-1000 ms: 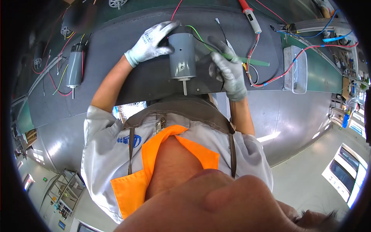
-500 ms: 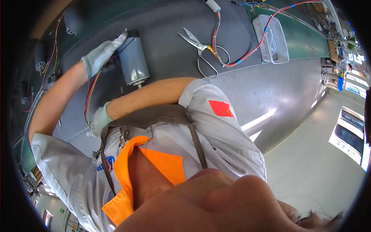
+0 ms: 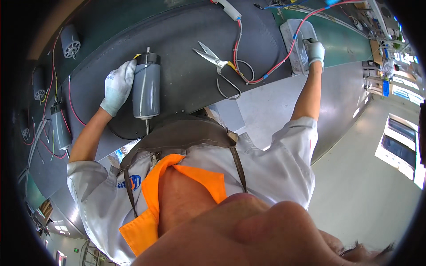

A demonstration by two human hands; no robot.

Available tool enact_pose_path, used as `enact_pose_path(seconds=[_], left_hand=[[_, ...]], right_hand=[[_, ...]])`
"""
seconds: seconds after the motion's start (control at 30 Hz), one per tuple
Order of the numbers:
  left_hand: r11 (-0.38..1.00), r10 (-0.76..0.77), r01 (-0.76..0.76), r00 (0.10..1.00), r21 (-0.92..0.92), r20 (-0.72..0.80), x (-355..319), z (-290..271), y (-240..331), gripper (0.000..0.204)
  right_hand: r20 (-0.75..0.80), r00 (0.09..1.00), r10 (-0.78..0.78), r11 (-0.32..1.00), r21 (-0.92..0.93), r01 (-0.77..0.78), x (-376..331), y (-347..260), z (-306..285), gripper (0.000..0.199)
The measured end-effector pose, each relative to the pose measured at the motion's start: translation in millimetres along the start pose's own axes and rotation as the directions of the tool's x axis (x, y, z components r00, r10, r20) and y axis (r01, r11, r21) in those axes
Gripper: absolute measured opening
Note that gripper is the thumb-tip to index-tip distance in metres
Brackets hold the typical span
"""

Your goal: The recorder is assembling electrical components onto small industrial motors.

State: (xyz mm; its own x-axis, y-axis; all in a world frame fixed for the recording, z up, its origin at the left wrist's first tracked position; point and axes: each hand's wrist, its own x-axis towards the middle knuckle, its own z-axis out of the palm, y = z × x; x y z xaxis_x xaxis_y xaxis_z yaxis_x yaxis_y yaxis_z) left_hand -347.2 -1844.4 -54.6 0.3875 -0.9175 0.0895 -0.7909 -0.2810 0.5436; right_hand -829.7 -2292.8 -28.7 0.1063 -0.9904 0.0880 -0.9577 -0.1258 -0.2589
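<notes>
A grey cylindrical motor (image 3: 146,88) with a shaft at each end lies on the dark work mat (image 3: 177,26). My left hand (image 3: 117,86), in a white glove, wraps around the motor's left side and holds it. My right hand (image 3: 315,52), also gloved, is stretched far to the right, with its fingers curled at a clear plastic box (image 3: 293,33). Whether those fingers hold anything in the box is hidden. Between the two hands lie metal scissors (image 3: 213,56), shut, and a red and blue wire (image 3: 266,76) that loops toward the box.
More grey motors with red wires lie at the left: one at the far edge (image 3: 70,42), one nearer (image 3: 60,128). A white-handled probe (image 3: 228,8) lies at the top. A green mat (image 3: 341,35) lies beyond the box. My chest and apron fill the foreground.
My right hand has gone from close to my body out to the clear box at the far right. My left hand has stayed on the motor.
</notes>
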Motion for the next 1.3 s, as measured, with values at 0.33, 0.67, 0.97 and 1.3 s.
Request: enact_pose_path(seconds=[0.33, 0.67, 0.97, 1.3], left_hand=[[0.989, 0.143, -0.147, 0.979, 0.02, 0.148, -9, -2, 14, 0.026], [0.721, -0.401, 0.688, 0.507, -0.078, 0.763, 38, -100, 62, 0.036], [0.613, -0.314, 0.704, 0.633, -0.358, 0.708, 9, -91, 43, 0.035], [0.5, -0.383, 0.547, 0.835, -0.671, 0.395, -9, -23, 38, 0.024]], right_hand=[[-0.004, 0.986, -0.166, 0.947, -0.279, 0.158, 35, 20, 28, 0.035], [0.549, 0.732, -0.403, 0.257, 0.836, -0.485, -235, -206, -8, 0.016], [0.427, 0.536, -0.728, -0.05, 0.747, -0.663, -328, -308, 52, 0.028], [0.432, 0.633, -0.642, 0.134, 0.877, -0.462, -303, -334, 37, 0.021]])
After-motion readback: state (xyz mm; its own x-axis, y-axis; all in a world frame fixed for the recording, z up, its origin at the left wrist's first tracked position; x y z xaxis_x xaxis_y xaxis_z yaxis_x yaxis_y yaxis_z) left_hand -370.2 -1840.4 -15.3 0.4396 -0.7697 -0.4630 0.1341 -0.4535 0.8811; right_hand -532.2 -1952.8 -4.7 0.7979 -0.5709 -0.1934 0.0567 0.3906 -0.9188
